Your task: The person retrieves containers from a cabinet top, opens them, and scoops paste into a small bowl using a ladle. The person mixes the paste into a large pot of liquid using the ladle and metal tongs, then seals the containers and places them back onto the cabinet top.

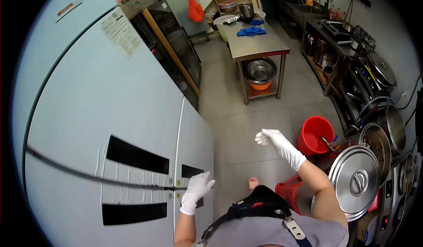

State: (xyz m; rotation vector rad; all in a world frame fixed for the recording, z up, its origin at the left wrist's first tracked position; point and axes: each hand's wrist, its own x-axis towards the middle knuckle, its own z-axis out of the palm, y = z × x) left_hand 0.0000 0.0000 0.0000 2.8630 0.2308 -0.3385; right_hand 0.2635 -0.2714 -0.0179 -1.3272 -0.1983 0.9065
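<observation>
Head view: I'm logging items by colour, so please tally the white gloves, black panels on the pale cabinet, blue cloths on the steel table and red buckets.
White gloves: 2
Black panels: 4, one partly hidden
Blue cloths: 2
Red bucket: 1
Total: 9

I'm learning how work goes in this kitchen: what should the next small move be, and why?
Probably bring the left hand to the upper black handle on the right-hand door of the fridge. That hand appears to hold nothing and is much nearer the handle than the right hand, and the door looks shut.
</observation>
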